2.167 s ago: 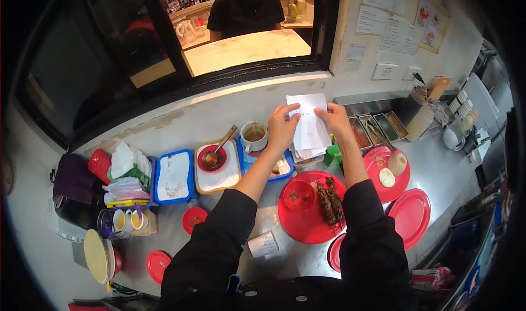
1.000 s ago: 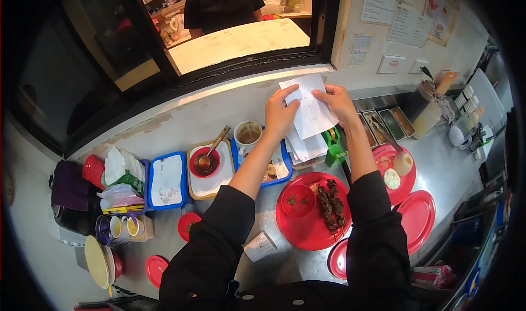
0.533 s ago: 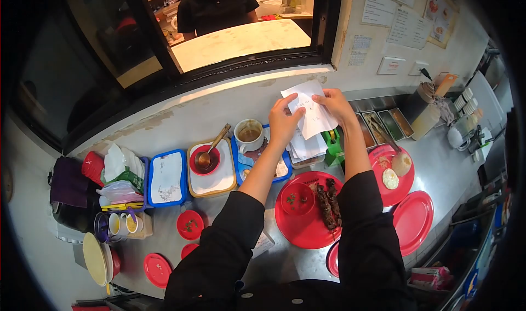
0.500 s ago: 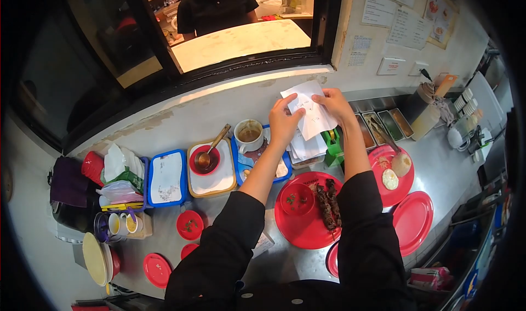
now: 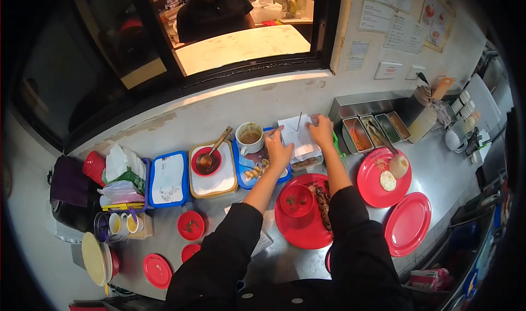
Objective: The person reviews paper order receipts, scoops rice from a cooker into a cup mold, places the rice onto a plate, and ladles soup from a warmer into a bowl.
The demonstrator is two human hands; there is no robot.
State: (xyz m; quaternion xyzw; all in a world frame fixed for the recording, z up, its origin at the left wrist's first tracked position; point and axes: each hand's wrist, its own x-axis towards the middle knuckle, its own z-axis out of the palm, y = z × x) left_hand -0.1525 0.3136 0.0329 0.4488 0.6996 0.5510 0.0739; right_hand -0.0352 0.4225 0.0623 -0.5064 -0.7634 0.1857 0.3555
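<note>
A white paper slip [image 5: 295, 138] lies over a stack of papers, with a thin upright metal spike [image 5: 299, 121] standing up through or just behind it. My left hand [image 5: 278, 149] pinches the slip's left edge, and my right hand [image 5: 323, 132] grips its right edge. Beneath the slip, the papers rest on a container [image 5: 308, 163]. In front of my hands is a red plate [image 5: 296, 231] bearing a red bowl [image 5: 297, 200] and grilled meat skewers [image 5: 322, 212], partly hidden by my right sleeve.
A white mug [image 5: 250, 136] and a blue-rimmed tray [image 5: 253, 174] stand left of the papers. Farther left, a ladle [image 5: 219, 141] rests in a red bowl. Metal topping tins [image 5: 359, 136] and a red plate with egg and rice [image 5: 370, 188] are right. Another person [image 5: 213, 15] stands beyond the window.
Both hands have lowered the slip from in front of the wall onto the paper stack. The spike now shows above it. The person beyond the window has shifted slightly.
</note>
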